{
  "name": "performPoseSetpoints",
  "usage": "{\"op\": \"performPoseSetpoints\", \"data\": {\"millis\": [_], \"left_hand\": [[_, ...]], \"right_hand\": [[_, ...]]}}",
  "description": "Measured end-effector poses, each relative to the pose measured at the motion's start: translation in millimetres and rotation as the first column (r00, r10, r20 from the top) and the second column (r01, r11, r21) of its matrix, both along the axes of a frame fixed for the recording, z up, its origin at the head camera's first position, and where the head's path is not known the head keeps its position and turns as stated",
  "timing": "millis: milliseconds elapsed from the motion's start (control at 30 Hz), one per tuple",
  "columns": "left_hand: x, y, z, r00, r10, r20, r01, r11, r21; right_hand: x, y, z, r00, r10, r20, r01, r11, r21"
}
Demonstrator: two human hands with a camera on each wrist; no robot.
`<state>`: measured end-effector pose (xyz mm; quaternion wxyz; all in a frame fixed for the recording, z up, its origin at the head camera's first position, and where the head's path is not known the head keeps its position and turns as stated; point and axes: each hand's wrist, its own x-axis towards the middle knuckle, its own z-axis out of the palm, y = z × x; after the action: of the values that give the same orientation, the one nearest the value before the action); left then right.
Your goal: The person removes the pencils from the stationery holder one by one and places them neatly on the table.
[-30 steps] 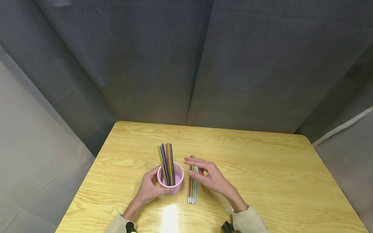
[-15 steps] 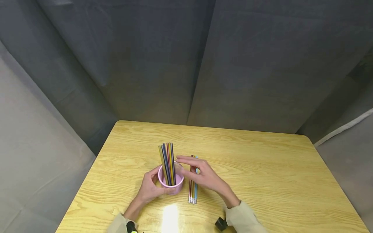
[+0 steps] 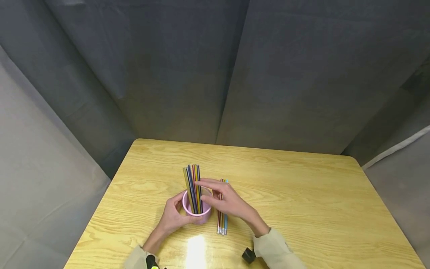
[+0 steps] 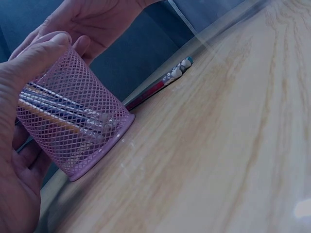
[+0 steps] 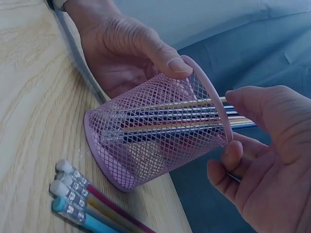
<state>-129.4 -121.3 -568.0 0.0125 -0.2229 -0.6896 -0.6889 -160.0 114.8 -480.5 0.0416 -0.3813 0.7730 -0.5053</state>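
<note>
A pink mesh pencil cup [image 3: 207, 214] stands on the table, and my left hand [image 3: 170, 218] grips it around its side, the thumb near the rim. Inside it, a bundle of several pencils [image 3: 190, 186] in yellow, blue and red leans toward the far side. My right hand [image 3: 231, 203] reaches over the cup's rim with fingers spread, its fingertips at the bundle. In the right wrist view the thumb [image 5: 248, 99] is against or very near the pencils; a firm pinch does not show. Several loose pencils [image 3: 221, 224], erasers toward me, lie side by side under the right hand.
The wood-grain table [image 3: 302, 194] reaches out to the right and behind the cup. Dark grey curtains [image 3: 168, 74] hang at its far edge, with lighter cloth [image 3: 40, 168] on the left. A black device [image 3: 249, 255] sits at the right wrist.
My right hand has moved left, from above the loose pencils to the bundle at the cup's rim. The left hand keeps its hold on the cup.
</note>
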Motion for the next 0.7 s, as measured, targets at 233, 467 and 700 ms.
{"op": "performPoseSetpoints", "data": {"millis": [233, 467, 700], "left_hand": [[0.6, 0.2, -1.2, 1.000, -0.006, -0.001, 0.006, 1.000, -0.004], [0.0, 0.6, -1.2, 1.000, -0.007, -0.021, 0.007, 1.000, 0.004], [0.4, -0.2, -0.4, 1.000, -0.006, 0.006, 0.006, 1.000, 0.003]], "right_hand": [[-4.2, -0.4, -12.9, 1.000, -0.018, -0.001, 0.018, 0.999, 0.050], [-5.2, -0.3, -13.2, 1.000, -0.020, 0.012, 0.019, 0.997, 0.075], [-4.4, 0.6, -12.5, 0.999, -0.036, 0.006, 0.035, 0.997, 0.067]]}}
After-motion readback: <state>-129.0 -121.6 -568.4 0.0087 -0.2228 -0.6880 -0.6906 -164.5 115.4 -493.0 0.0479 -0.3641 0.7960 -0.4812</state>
